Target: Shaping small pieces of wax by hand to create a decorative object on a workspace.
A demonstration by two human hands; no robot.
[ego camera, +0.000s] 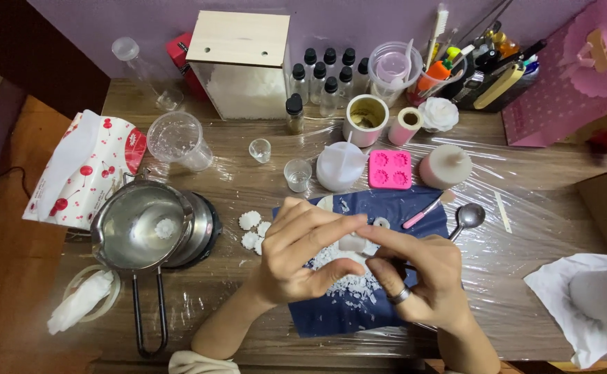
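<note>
My left hand [302,253] and my right hand [421,277] meet over a dark blue mat [338,315] strewn with white wax flakes [348,282]. Between the fingertips of both hands sits a small white wax piece [353,242]. The right hand wears a ring and also holds a thin dark tool whose tip is hidden. A few white flower-shaped wax pieces [251,228] lie just left of the mat. A pink silicone mould [390,169] lies beyond the mat.
A steel melting pot [141,228] with a lump of wax stands on a small burner at left. A metal spoon [467,217], a pink-handled tool [421,212], plastic cups, small bottles, a tissue box [82,170] and a white cloth [581,305] surround the work area.
</note>
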